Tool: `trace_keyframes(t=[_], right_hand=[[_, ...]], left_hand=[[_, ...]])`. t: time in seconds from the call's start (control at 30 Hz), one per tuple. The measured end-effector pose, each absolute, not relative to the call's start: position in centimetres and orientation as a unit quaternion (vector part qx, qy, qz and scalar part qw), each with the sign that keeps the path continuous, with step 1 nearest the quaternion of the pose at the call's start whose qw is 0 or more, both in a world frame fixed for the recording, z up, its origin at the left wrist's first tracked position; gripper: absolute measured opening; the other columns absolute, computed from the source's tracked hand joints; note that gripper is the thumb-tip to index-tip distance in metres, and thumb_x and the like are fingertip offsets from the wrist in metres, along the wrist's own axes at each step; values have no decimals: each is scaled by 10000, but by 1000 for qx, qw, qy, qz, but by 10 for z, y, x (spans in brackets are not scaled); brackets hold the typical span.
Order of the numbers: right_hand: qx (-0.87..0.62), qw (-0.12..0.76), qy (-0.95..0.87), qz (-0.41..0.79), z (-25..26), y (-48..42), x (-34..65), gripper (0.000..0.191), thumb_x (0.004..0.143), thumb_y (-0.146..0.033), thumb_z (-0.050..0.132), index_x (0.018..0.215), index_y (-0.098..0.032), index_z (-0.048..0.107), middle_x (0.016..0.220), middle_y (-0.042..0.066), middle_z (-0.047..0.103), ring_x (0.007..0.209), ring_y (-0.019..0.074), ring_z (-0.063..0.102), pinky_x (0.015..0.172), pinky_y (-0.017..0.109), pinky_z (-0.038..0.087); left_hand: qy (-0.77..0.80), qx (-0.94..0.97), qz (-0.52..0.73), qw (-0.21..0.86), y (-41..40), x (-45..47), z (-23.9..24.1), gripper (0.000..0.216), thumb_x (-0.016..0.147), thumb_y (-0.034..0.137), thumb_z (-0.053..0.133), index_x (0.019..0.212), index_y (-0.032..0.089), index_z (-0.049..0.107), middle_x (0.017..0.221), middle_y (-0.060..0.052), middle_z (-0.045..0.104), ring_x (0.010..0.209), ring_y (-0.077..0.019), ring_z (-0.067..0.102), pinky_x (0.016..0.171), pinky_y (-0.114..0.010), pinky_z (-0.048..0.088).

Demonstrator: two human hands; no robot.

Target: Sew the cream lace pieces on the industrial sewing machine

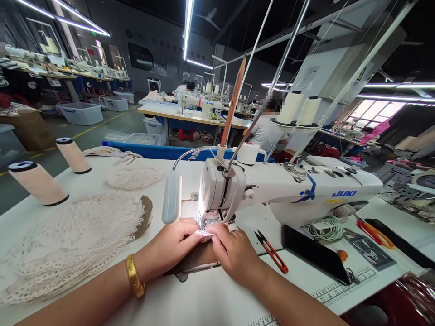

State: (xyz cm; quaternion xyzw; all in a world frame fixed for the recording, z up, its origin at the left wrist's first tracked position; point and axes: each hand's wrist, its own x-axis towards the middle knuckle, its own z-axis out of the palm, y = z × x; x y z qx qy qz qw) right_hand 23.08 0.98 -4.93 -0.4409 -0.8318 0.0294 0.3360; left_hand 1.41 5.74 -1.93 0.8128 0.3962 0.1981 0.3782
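Note:
My left hand [178, 240] and my right hand [233, 249] meet just in front of the needle area of a white sewing machine [220, 190]. Between them they pinch a small piece of white lace [204, 233], its edge showing between the fingertips. A brown piece [200, 258] lies flat under the hands; I cannot tell what it is. The far part of the lace runs toward the presser foot, where hands and machine partly hide it. Left of my left hand, a grey lamp [172, 199] lights the spot. A gold bracelet [135, 275] circles my left wrist.
Stacked cream lace pieces [78, 235] cover the table's left side, near two thread cones [41, 183]. Orange-handled thread snips [272, 253], a black phone [314, 253], coiled cord [326, 227] and orange scissors [375, 233] lie to the right. A person [268, 129] sits beyond the machine.

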Motion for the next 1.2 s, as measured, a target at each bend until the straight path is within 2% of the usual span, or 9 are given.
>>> trace_keyframes(t=[0.13, 0.2, 0.27, 0.57, 0.7, 0.9, 1.07, 1.2], right_hand=[[-365, 282, -886, 38, -44, 3, 241, 236, 910, -46, 504, 962, -236, 634, 868, -2, 703, 802, 184, 602, 739, 312, 394], [-349, 247, -903, 35, -41, -1, 245, 200, 892, -38, 567, 913, -230, 619, 908, -14, 707, 843, 174, 598, 763, 313, 371], [-350, 228, -908, 33, -39, -4, 248, 193, 890, -29, 607, 902, -222, 613, 957, -20, 716, 885, 170, 598, 778, 316, 357], [-374, 207, -904, 19, -38, -1, 246, 173, 942, -50, 600, 954, -217, 642, 970, -5, 723, 880, 192, 588, 765, 346, 364], [-390, 207, -897, 20, -41, 3, 246, 187, 916, -36, 593, 939, -215, 642, 925, 10, 708, 892, 213, 583, 779, 343, 379], [-420, 215, -881, -20, -43, 7, 244, 303, 826, 25, 564, 970, -224, 659, 1025, 32, 739, 806, 216, 539, 734, 344, 381], [-405, 226, -886, -5, -44, 5, 244, 344, 869, 19, 555, 1075, -227, 678, 1046, 39, 732, 896, 231, 582, 778, 351, 417], [-395, 232, -889, 6, -45, 4, 245, 331, 905, 5, 552, 1111, -223, 676, 1059, 47, 727, 939, 233, 598, 816, 363, 440]], left_hand=[[248, 917, 228, 214, 43, 4, -24, 349, 1086, 243, 439, 845, 212, 690, 887, -14, 717, 846, -193, 615, 791, -327, 424], [209, 938, 243, 134, 34, 2, -25, 346, 1056, 102, 426, 832, 208, 667, 888, -2, 721, 798, -179, 590, 771, -341, 393], [193, 942, 258, 90, 27, 2, -25, 350, 1034, 32, 424, 789, 195, 614, 851, 10, 706, 747, -166, 558, 758, -349, 373], [212, 939, 264, 55, 31, 6, -23, 309, 908, -41, 499, 738, 199, 592, 811, 10, 699, 714, -176, 562, 727, -350, 389], [211, 941, 259, 52, 35, 3, -23, 305, 941, -21, 504, 822, 206, 670, 855, -10, 727, 739, -191, 603, 716, -345, 416], [229, 944, 234, 39, 46, 0, -26, 299, 978, 18, 484, 882, 194, 706, 929, -41, 753, 781, -214, 639, 722, -357, 460], [209, 944, 256, 14, 44, 2, -26, 315, 993, 21, 460, 1026, 178, 730, 1035, -70, 769, 845, -234, 655, 769, -381, 499], [189, 946, 262, 29, 40, 4, -27, 325, 972, -8, 454, 1042, 166, 720, 1021, -58, 781, 850, -225, 670, 825, -395, 521]])
